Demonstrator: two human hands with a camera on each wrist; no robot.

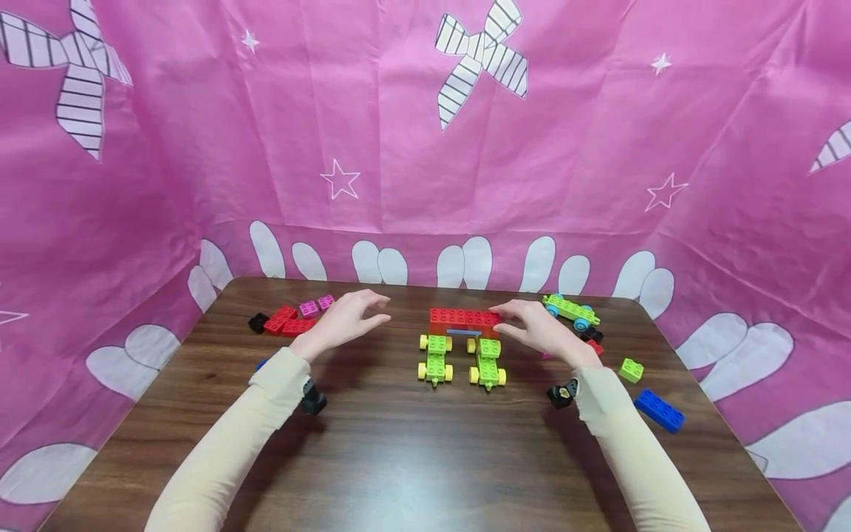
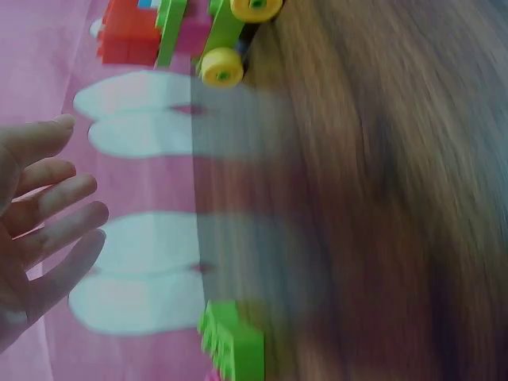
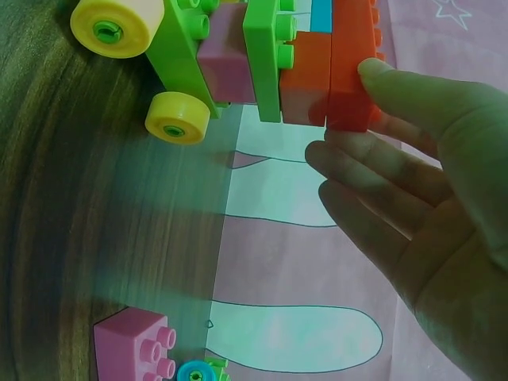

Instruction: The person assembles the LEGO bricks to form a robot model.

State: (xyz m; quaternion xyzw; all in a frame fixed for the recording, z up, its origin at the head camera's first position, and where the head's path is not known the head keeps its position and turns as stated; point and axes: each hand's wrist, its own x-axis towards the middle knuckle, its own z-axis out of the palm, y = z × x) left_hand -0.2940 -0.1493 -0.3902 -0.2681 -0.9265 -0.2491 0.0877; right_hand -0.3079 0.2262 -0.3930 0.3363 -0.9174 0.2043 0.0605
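A long red toy brick [image 1: 463,318] lies across the top of a build on two green wheeled bases, the left base [image 1: 436,362] and the right base [image 1: 488,366], both with yellow wheels. Pink bricks [image 3: 225,59], green pieces [image 3: 263,63] and a shorter red brick [image 3: 305,83] are stacked beneath it. My right hand [image 1: 532,330] holds the long brick's right end, thumb over its studded side and fingers around the end. Well left of the build, my left hand [image 1: 347,319] hovers with fingers spread loosely, nothing in it.
Red bricks [image 1: 282,319] and pink bricks [image 1: 309,309] lie at the back left. A green car base with blue wheels [image 1: 572,310] stands at the back right. Nearer on the right are a green brick [image 1: 631,369] and a blue brick [image 1: 660,411]. A pink curtain [image 1: 412,148] surrounds the table.
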